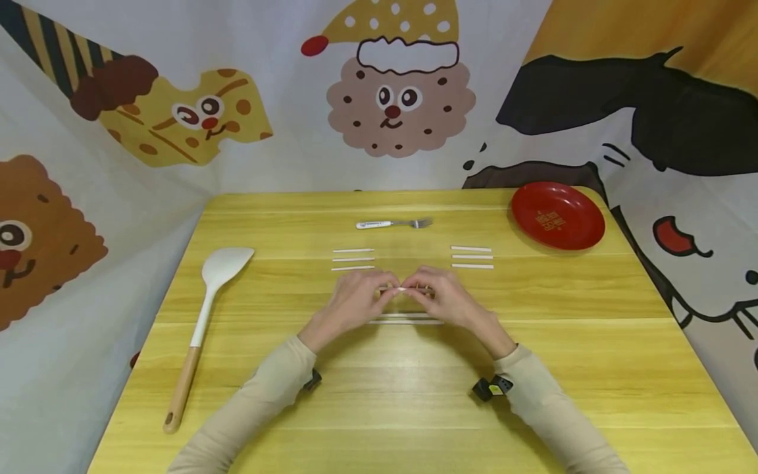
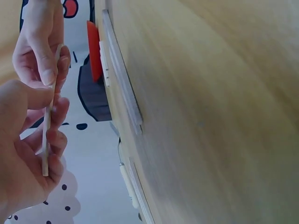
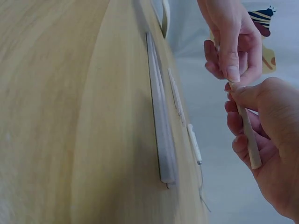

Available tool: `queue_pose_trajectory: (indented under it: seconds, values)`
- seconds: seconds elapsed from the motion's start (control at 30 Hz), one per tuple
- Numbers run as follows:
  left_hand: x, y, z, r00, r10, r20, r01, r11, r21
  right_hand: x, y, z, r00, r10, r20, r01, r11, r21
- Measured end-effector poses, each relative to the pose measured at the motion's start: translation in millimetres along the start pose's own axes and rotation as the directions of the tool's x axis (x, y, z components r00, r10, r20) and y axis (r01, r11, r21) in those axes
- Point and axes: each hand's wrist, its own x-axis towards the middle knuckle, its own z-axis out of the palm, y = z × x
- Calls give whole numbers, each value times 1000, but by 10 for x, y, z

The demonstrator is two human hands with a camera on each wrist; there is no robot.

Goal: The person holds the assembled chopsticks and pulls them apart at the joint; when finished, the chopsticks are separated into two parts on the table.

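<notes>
Over the middle of the table, my left hand (image 1: 360, 296) and right hand (image 1: 444, 296) meet, pinching one thin pale stick (image 1: 402, 288) between thumbs and fingers. Both wrist views show the stick reaching back into each palm, with the thumbs almost touching at its middle. A slight bend shows there; whether it is cracked is hidden by the fingertips. Just below the hands lie two long pale sticks (image 1: 406, 322), side by side on the tabletop. Beyond the left hand are three short pale pieces (image 1: 353, 259), and beyond the right hand three more short pieces (image 1: 472, 257).
A fork (image 1: 379, 224) with a white handle lies toward the back of the wooden table (image 1: 385, 395). At the back right is a red plate (image 1: 583, 227). A white spatula with a wooden handle (image 1: 186, 385) lies along the left side. Behind hangs a cartoon-printed cloth (image 1: 284, 158).
</notes>
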Motion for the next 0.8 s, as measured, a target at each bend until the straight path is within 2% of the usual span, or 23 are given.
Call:
queue_pose_trajectory:
  seconds: [0.2, 0.37, 0.43, 0.67, 0.8]
  values:
    - [-19, 8, 15, 1000, -23, 17, 25, 994, -107, -2, -36, 28, 1000, 21, 16, -21, 1000, 5]
    - [-97, 1, -24, 998, -57, -9, 55, 987, -148, -5, -56, 63, 999, 13, 41, -14, 1000, 25]
    - [-118, 0, -35, 999, -45, -26, 41, 989, -145, -15, -69, 74, 999, 13, 43, -15, 999, 44]
    - [-98, 70, -97, 995, 61, -82, -68, 994, -81, -62, -127, 46, 1000, 3, 6, -4, 990, 142]
    - [-53, 128, -146, 995, 62, -73, -68, 994, -89, -73, -166, -5, 998, -39, -52, 47, 988, 144]
